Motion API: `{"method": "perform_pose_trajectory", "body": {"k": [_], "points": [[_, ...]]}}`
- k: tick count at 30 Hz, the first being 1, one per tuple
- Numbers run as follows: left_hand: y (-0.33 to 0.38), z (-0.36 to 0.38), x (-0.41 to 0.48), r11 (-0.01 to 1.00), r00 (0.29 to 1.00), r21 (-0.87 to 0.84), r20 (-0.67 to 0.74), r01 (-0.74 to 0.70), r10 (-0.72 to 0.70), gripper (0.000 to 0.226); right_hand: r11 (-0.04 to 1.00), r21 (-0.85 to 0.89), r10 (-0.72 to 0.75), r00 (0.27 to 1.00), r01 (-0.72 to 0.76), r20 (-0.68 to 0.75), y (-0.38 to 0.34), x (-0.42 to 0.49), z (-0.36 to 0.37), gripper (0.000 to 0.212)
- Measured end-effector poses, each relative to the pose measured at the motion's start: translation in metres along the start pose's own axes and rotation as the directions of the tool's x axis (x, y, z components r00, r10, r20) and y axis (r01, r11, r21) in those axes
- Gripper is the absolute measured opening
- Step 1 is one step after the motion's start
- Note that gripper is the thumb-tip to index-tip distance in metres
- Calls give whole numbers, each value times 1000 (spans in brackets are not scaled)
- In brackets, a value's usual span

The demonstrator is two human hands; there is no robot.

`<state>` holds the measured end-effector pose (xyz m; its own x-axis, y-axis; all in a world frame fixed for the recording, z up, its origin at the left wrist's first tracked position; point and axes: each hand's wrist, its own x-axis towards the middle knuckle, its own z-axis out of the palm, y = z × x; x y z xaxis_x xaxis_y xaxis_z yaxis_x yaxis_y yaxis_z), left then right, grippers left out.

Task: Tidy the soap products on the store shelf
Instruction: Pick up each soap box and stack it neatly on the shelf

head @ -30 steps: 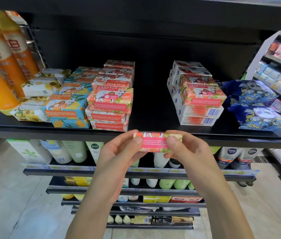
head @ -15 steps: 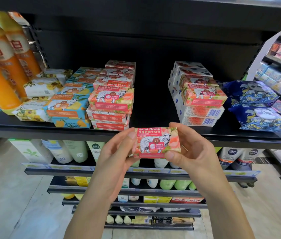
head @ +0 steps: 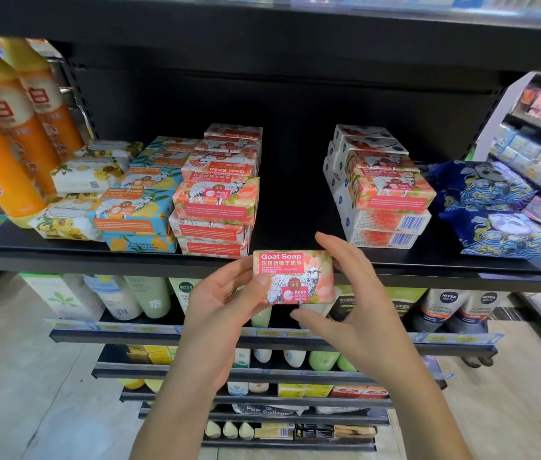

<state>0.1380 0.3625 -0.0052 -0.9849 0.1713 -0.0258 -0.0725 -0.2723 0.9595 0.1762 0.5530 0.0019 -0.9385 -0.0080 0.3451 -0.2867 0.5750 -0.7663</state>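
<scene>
Black shelving (head: 63, 257) stands on pale floor (head: 13, 376).

A pink soap stack (head: 216, 210) is kept on the black shelf (head: 96, 257). Just left of it, blue boxes (head: 136, 215) are stacked.

Upper L: tall orange plastic bottles (head: 3, 154) w/ white labels, leaning. Upper R: two dark-blue patterned soft packs (head: 494, 207), one behind the other. Lower tier: pale green & white tubes (head: 153, 300); grey Nivea Men tubes (head: 448, 307) at R. Beige tiled floor (head: 13, 376) below.

"Goat Soap", "Rose" on soap box (head: 294, 277); "NIVEA MEN" on tubes (head: 448, 305)
</scene>
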Motion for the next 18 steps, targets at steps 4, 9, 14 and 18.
{"method": "perform_pose_trajectory", "body": {"k": [4, 9, 14, 18], "points": [[2, 6, -1, 997, 998, 45, -10, -61, 61, 41, 954, -261, -176, 980, 147, -94, 0, 8, 10, 83], [5, 0, 2, 924, 978, 333, -16, -190, 207, 38, 964, -246, -135, 982, 100, -129, -2, 16, 11, 76], [-19, -26, 18, 347, 810, 856, 130, -383, 572, 46, 971, -239, 7, 996, -29, -91, -1, 33, 6, 79], [-40, -37, 36, 126, 669, 901, 209, -415, 713, 34, 967, -243, 59, 996, -72, -60, 2, 48, 7, 77]]}}
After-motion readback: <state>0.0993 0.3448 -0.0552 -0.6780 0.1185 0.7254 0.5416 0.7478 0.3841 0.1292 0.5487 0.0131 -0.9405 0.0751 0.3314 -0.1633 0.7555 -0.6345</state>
